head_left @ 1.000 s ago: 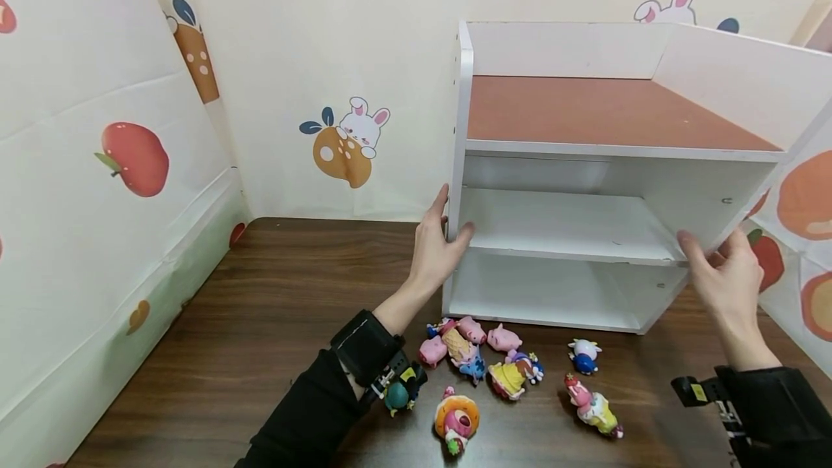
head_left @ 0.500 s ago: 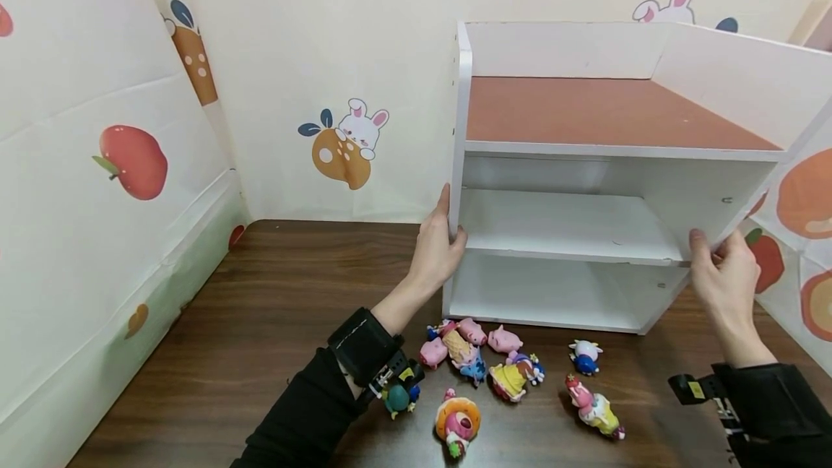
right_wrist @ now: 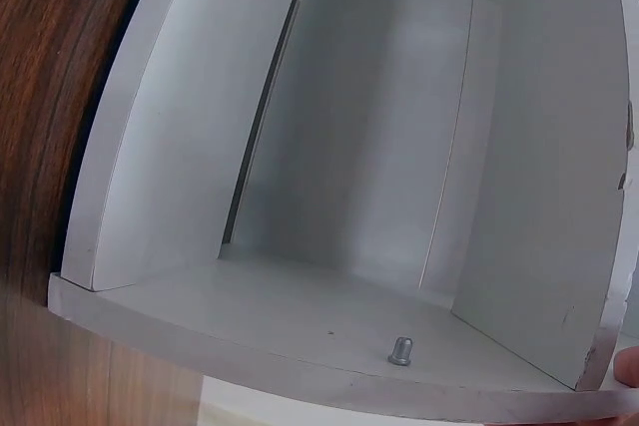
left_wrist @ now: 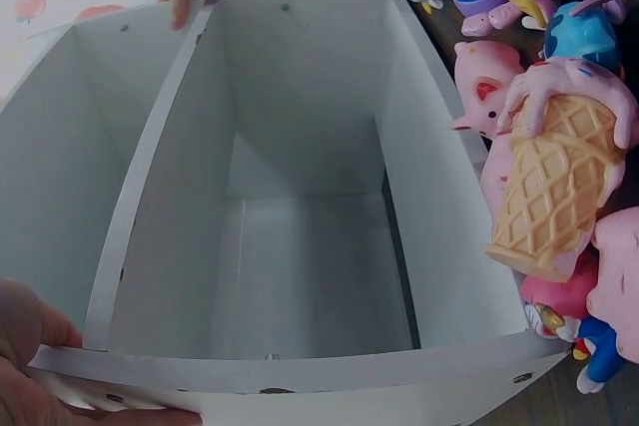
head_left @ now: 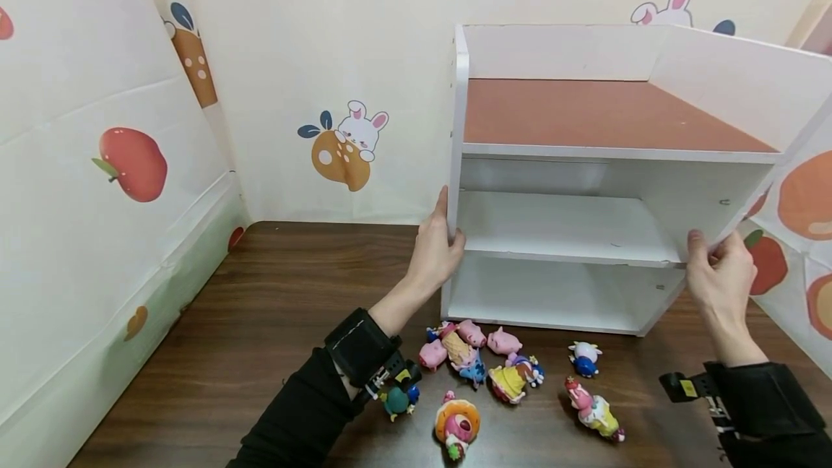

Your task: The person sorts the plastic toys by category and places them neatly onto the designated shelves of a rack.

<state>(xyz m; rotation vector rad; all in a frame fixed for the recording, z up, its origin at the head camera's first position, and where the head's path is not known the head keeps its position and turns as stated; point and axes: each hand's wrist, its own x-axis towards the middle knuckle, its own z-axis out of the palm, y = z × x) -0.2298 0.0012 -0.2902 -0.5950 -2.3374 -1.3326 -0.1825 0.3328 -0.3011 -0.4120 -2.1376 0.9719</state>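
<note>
A white two-tier shelf unit [head_left: 565, 226] with a reddish-brown top board [head_left: 604, 114] stands on the wooden table. My left hand [head_left: 434, 251] grips its left side panel, thumb at the front edge and fingers along the outside. On the opposite side, my right hand [head_left: 721, 276] holds the right panel near the middle board, thumb on the front edge. The left wrist view shows both hands on the unit, its compartments bare inside. A fingertip [right_wrist: 627, 366] of the right hand shows at the edge of the right wrist view, near a small metal shelf peg [right_wrist: 400, 351].
Several toy figurines lie before the unit: pink pigs [head_left: 503, 341], an ice-cream-cone figure [left_wrist: 564, 177], a figure with an orange ring [head_left: 458, 425], a yellow-and-pink one [head_left: 594, 410] and a blue-and-white one [head_left: 585, 358]. Printed walls [head_left: 273, 78] stand behind and left.
My left thumb has closed in against the panel's front edge. The right thumb has drawn back toward the right panel's edge. The shelf unit and figurines stay nearly where they were.
</note>
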